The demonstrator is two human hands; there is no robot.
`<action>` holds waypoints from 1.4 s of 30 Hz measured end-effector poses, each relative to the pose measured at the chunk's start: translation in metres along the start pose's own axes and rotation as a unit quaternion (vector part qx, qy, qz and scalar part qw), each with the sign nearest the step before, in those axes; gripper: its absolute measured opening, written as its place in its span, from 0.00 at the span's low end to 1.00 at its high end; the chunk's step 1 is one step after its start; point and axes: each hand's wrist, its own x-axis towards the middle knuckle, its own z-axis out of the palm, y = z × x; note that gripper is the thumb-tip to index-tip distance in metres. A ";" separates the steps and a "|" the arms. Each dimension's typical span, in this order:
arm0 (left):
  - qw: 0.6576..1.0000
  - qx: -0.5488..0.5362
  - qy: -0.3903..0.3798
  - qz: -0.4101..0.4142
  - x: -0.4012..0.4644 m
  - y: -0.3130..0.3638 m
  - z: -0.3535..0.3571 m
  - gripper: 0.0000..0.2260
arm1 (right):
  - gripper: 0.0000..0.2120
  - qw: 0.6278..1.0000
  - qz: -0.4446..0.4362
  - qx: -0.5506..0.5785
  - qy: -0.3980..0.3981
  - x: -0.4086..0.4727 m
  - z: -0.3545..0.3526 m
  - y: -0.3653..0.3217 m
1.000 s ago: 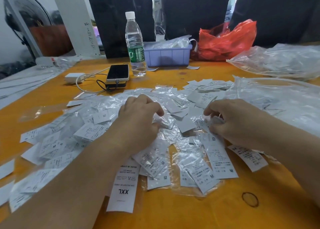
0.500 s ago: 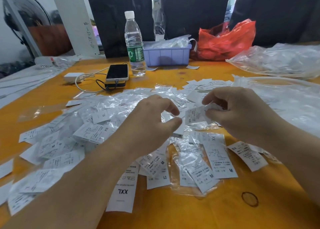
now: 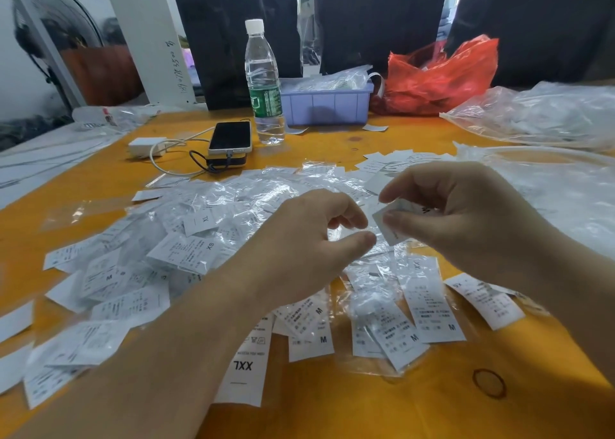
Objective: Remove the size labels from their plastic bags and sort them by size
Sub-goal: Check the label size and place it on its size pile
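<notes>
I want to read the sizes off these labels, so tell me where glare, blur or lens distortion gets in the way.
Head view: glare off the clear plastic bags washes out the mid-pile print; the label pinched in the right hand is blurred, its size unreadable; wide-angle bending stretches the edges, as at the big bag. The near XXL label and M labels read clearly.

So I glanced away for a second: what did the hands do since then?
Both hands rose off the pile. The right hand picked up a bagged label and holds it raised; the left hand came up beside it, fingers curled near its edge. The XXL label, phone and bottle stayed put.
</notes>
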 end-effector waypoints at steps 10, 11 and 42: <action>0.995 -0.068 0.019 0.066 -0.002 0.009 -0.002 0.03 | 0.19 0.967 0.084 0.225 -0.091 0.003 0.003 0.003; 0.995 -0.067 0.026 0.065 -0.003 0.009 -0.002 0.03 | 0.19 0.971 0.079 0.210 -0.088 0.002 0.004 0.002; 0.996 -0.070 0.009 0.062 0.010 0.089 0.039 0.09 | 0.11 0.880 0.208 -0.422 -0.063 -0.072 -0.084 0.021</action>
